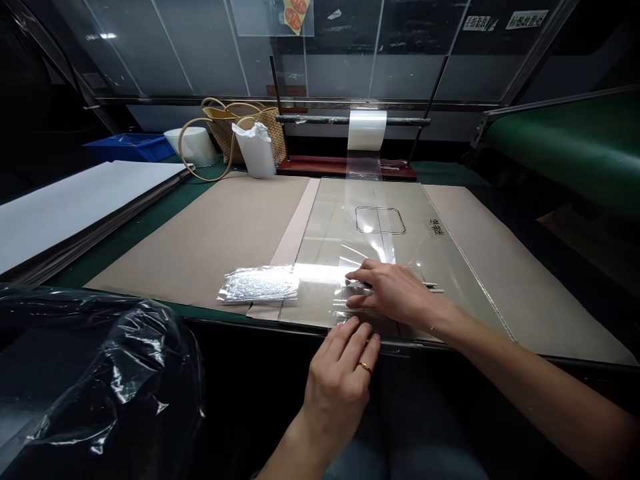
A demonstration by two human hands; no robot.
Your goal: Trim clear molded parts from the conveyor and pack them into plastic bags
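Note:
My left hand [345,377], with a ring on one finger, is at the table's front edge. Its bent fingertips press on the near end of a clear plastic film [367,167] that runs down from a roll; the thumb is hidden. Just above it, my right hand [395,290] is curled low over the film, thumb and fingers around something mostly hidden. Thin pale tips [437,289] stick out beyond the right hand. Under both lies a clear-covered board [325,230] with a drawn rounded outline. A stack of shiny clear packets [260,285] lies left of the hands.
The film roll [367,130] hangs on a black bar at the back. A woven bag [245,127], a white bag [256,150] and a blue bin [130,147] stand back left. White sheets [85,200] are stacked left; black plastic [125,373] bulges at front left.

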